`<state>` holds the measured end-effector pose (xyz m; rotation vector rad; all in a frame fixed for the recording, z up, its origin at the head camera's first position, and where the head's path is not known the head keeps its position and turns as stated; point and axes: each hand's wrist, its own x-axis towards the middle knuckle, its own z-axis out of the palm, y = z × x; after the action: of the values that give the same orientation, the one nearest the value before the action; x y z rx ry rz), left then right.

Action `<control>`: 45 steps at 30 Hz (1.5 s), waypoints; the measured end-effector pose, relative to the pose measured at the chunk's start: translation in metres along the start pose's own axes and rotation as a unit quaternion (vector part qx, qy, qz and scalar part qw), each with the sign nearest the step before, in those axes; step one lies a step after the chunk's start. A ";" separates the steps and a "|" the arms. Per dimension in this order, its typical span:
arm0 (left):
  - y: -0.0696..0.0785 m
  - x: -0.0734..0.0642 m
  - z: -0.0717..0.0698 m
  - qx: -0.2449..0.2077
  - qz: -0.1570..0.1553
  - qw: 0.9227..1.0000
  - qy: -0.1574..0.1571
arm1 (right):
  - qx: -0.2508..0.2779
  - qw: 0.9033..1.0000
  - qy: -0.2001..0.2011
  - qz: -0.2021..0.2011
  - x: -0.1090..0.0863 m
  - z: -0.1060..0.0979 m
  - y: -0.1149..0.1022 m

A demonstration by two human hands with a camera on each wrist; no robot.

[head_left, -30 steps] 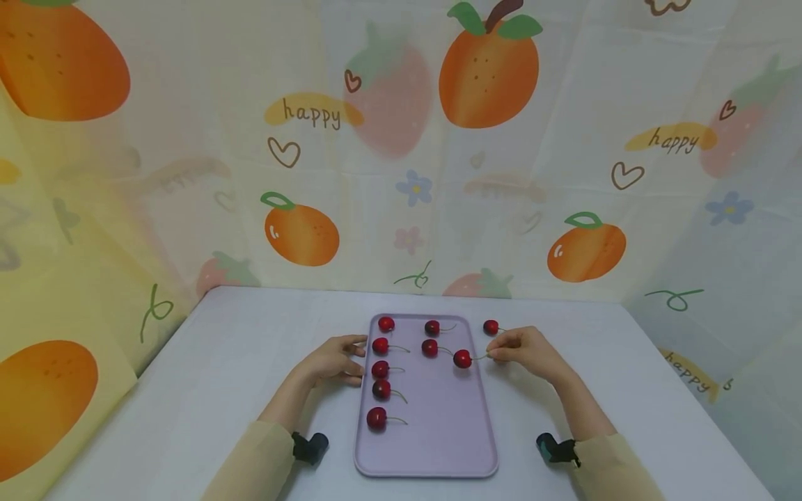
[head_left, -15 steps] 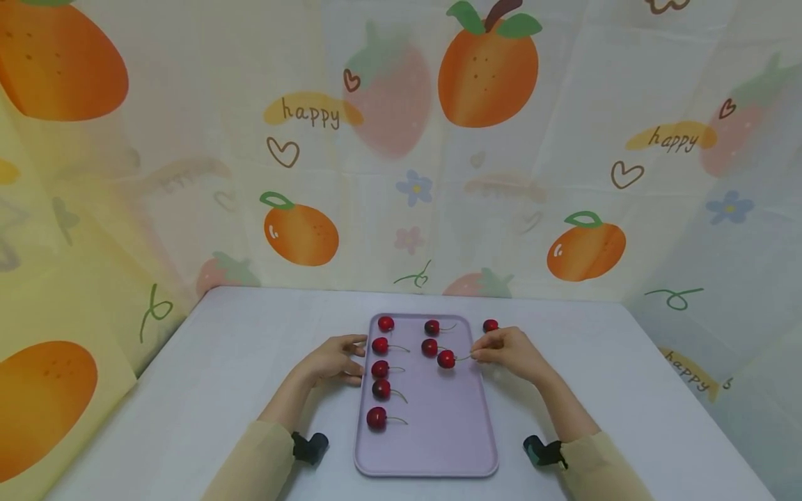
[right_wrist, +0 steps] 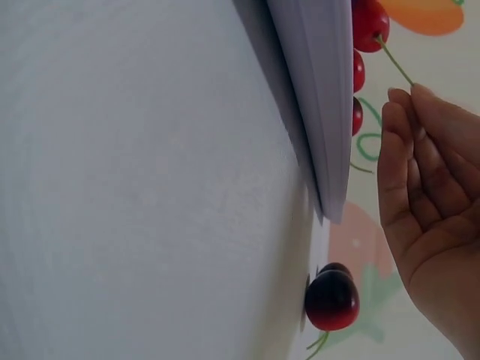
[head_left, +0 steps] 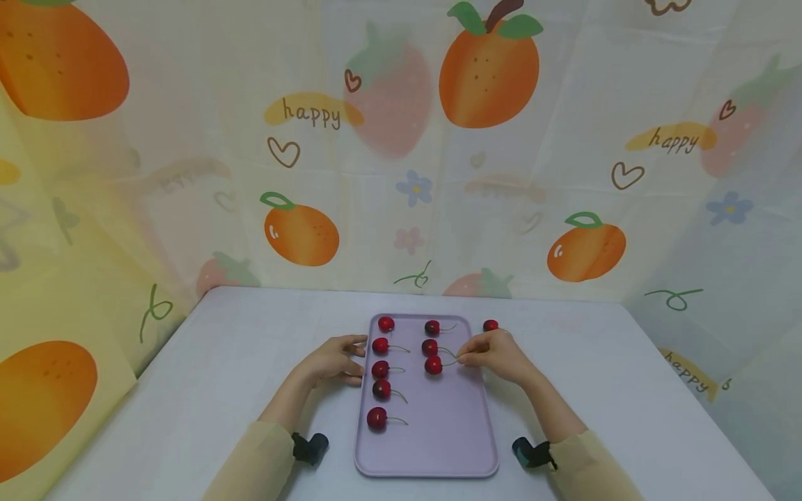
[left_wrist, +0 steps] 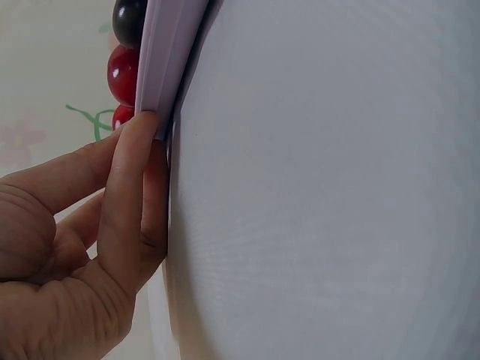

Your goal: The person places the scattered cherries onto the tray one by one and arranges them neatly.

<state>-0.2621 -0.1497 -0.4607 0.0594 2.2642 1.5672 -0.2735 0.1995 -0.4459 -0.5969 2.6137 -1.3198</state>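
Note:
A light purple tray [head_left: 438, 445] lies lengthwise in the head view. Down its left side runs a column of several red cherries [head_left: 381, 390], stems pointing right. Two more cherries [head_left: 431, 337] sit at its upper right. My right hand [head_left: 498, 353] pinches the stem of a cherry [head_left: 433, 365] between thumb and fingertips, just below those two; the right wrist view shows that stem [right_wrist: 397, 64] at the fingertips. At the tray's left edge, my left hand [head_left: 333, 360] rests with loosely bent fingers, one fingertip [left_wrist: 139, 127] against the rim.
Beyond the right hand, a cherry [head_left: 491, 325] lies on the white table [head_left: 564, 320], off the tray and partly covered by the hand. The right wrist view shows a dark red cherry [right_wrist: 332, 300] there with another behind it. A fruit-print cloth [head_left: 401, 209] hangs behind the table.
My right hand has moved left over the tray, carrying the cherry by its stem from the right edge to beneath the two upper-right cherries. The left hand has stayed still.

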 end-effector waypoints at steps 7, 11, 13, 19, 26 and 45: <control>0.001 -0.001 0.001 0.005 -0.003 1.000 0.003 | -0.004 1.000 0.001 0.001 0.001 0.004 0.000; 0.001 -0.002 0.001 0.004 -0.003 1.000 0.003 | -0.002 1.000 -0.003 0.004 0.002 0.005 0.003; 0.000 -0.001 0.001 0.000 -0.003 1.000 0.002 | -0.001 1.000 -0.005 0.005 0.001 0.005 0.003; -0.001 -0.001 0.000 -0.019 -0.001 1.000 -0.005 | -0.006 1.000 -0.014 0.008 0.001 0.006 0.003; -0.001 0.000 -0.001 -0.025 -0.001 1.000 -0.006 | -0.022 1.000 -0.018 0.006 0.001 0.005 0.004; -0.003 0.001 -0.001 -0.028 0.003 1.000 -0.010 | -0.025 0.999 -0.020 0.010 0.000 0.004 0.001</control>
<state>-0.2625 -0.1514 -0.4628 0.0666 2.2057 1.6254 -0.2721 0.1966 -0.4490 -0.5973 2.6195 -1.2274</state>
